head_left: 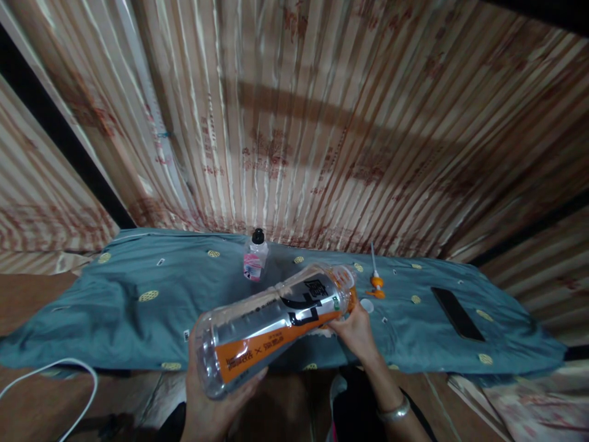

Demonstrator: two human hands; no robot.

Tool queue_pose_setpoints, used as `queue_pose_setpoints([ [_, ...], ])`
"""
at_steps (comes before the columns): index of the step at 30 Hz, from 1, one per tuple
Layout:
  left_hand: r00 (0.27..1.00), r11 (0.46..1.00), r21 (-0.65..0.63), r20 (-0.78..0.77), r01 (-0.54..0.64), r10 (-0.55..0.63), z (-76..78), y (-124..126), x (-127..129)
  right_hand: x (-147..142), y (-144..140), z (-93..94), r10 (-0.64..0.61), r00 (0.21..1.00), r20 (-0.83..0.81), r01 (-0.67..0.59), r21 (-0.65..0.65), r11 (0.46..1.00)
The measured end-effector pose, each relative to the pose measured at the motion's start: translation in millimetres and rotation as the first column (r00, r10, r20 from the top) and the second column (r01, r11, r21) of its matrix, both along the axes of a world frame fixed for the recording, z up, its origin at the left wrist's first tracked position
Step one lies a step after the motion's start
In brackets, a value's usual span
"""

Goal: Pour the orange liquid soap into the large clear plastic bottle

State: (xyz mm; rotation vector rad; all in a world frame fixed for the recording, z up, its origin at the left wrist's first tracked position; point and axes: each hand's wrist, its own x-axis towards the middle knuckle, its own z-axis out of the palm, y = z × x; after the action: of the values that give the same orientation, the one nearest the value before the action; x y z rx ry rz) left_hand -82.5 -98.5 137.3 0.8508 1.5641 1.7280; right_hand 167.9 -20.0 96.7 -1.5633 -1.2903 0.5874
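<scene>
Bottle (271, 325): I am cradling its base in my left hand (216, 405), my right hand (354, 331) gripping the neck; tilting risks knocking the pump (376, 283) beyond it.

I see a pleated curtain (294, 123), beige with red print, covering the wall. Below it lies a teal cloth (115, 307) with yellow dots. Lighting is dim.
</scene>
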Motion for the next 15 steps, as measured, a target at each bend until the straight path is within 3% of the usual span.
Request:
queue_pose_setpoints([
  [6,0.998,0.996,0.057,-0.033,0.063,-0.061,-3.7,2.6,-1.0,-0.7,-1.2,0.7,0.006,1.000,-0.016,-0.006,0.013,1.000],
  [11,0.998,0.999,0.010,0.035,0.045,-0.046,3.5,0.1,0.5,0.6,-0.9,-0.3,0.032,0.999,-0.013,-0.032,0.011,0.999],
  [15,0.999,1.000,0.002,-0.026,0.021,-0.021,2.6,-0.7,-2.6,0.5,-0.4,-0.4,0.042,0.999,-0.026,-0.041,0.002,0.999],
])
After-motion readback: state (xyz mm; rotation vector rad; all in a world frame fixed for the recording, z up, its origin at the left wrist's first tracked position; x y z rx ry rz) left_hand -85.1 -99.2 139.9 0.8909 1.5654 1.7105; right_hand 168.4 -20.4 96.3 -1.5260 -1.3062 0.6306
